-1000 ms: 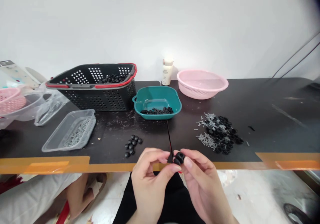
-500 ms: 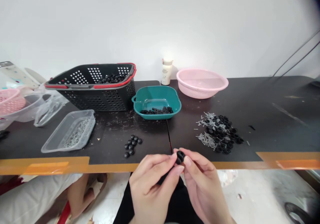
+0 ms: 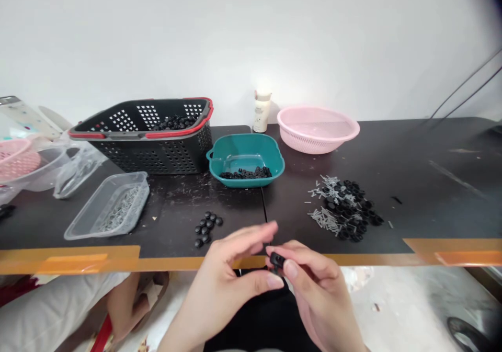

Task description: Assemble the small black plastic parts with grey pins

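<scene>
well, right hand [image 3: 319,284] pinches part [image 3: 277,260] near table edge [image 3: 176,264].

A black part [image 3: 277,260] is pinched by the right hand [image 3: 314,281] near the table [image 3: 392,153]. The left hand [image 3: 221,274] is held just beside it, thumb and fingers parted. Black caps [image 3: 205,230] are grouped nearby; pins [image 3: 124,208] are held in the tray [image 3: 87,215], black bits [image 3: 251,173] in the tub [image 3: 247,148]. A mixed heap [image 3: 347,211] is spread to the right.

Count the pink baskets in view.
2: one round pink basket right of the teal basin; the other pink basket at the left edge, partly out of frame. Any nested underneath would be hidden.
</scene>
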The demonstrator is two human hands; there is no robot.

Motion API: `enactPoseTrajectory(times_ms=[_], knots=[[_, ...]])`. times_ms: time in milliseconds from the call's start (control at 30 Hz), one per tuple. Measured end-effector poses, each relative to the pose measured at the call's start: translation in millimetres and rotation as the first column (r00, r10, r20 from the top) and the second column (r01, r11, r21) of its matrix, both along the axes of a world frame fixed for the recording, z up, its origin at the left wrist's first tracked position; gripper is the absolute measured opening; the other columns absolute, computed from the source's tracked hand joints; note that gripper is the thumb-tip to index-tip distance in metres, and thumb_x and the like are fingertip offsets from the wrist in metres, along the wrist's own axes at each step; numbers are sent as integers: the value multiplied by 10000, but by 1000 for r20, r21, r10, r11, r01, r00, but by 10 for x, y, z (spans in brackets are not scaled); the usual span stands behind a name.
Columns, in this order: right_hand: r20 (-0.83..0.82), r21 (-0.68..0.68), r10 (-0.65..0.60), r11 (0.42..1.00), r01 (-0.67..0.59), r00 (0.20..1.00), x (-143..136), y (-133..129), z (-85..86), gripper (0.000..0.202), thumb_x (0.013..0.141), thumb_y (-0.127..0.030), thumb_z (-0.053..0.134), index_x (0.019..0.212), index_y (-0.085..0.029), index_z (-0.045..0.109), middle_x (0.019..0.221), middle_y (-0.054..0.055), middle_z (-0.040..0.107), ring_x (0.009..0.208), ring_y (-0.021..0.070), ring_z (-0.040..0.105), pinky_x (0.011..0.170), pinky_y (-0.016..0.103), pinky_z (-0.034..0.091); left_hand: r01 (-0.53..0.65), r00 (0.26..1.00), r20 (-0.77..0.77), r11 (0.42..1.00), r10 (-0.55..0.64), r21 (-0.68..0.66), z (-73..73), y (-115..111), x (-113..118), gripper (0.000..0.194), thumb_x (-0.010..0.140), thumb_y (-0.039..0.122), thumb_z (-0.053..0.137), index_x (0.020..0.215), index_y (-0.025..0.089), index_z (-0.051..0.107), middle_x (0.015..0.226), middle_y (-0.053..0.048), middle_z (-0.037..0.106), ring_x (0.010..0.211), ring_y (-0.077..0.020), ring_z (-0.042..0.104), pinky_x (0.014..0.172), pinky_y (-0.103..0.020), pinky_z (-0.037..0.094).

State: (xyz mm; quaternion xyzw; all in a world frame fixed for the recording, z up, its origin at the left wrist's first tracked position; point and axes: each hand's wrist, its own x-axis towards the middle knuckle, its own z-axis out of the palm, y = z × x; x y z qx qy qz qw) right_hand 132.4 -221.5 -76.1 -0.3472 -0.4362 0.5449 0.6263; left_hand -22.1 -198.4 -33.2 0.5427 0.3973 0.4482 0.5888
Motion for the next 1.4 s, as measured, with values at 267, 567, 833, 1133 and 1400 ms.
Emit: enactPoseTrajectory(times_ms=[267, 567, 833, 1133, 1400], knots=[[-29, -28, 96, 995, -97, 995, 20, -21, -3, 96, 866, -296, 728, 914, -338, 800, 814, -15, 734, 771, 111, 667, 731, 197, 544, 97, 995, -34, 995, -97, -9, -10, -18, -5, 341, 749, 203, 811, 1050, 359, 772, 908, 18, 813, 842, -182, 747, 782, -212, 556], [-81, 29, 121, 993, -119, 989, -31, -47, -40, 135, 881, -264, 714, 946, -360, 782, 869, -32, 734, 846, 111, 678, 795, 200, 542, 4, 998, -66, 1000, -3, 23, -94, -85, -22, 272, 731, 237, 823, 974, 358, 801, 820, 13, 811, 745, -183, 742, 716, -214, 564], [-46, -17, 54, 998, -55, 997, -106, -69, -106, 86, 891, -301, 695, 868, -322, 775, 819, -20, 683, 805, 129, 628, 761, 234, 521, -63, 997, -49, 998, 65, 30, -214, -69, 22, 206, 736, 320, 824, 940, 347, 812, 830, 5, 813, 718, -167, 740, 683, -195, 572], [-46, -203, 126, 970, -133, 991, -65, 40, -126, 139, 835, -367, 752, 972, -362, 775, 871, -25, 735, 832, 126, 661, 787, 220, 527, -153, 846, -227, 627, 483, 764, -330, -61, -51, 154, 872, 277, 706, 990, 205, 774, 880, -42, 806, 750, -139, 752, 721, -174, 586], [281, -296, 439, 885, -358, 853, 68, 349, -284, 241, 864, -418, 694, 1029, -277, 799, 872, 45, 778, 773, 182, 694, 760, 315, 553, 80, 704, -359, 434, 613, 898, -578, -13, -210, 189, 957, 264, 588, 866, 177, 729, 744, -7, 782, 658, -135, 723, 722, -244, 576]])
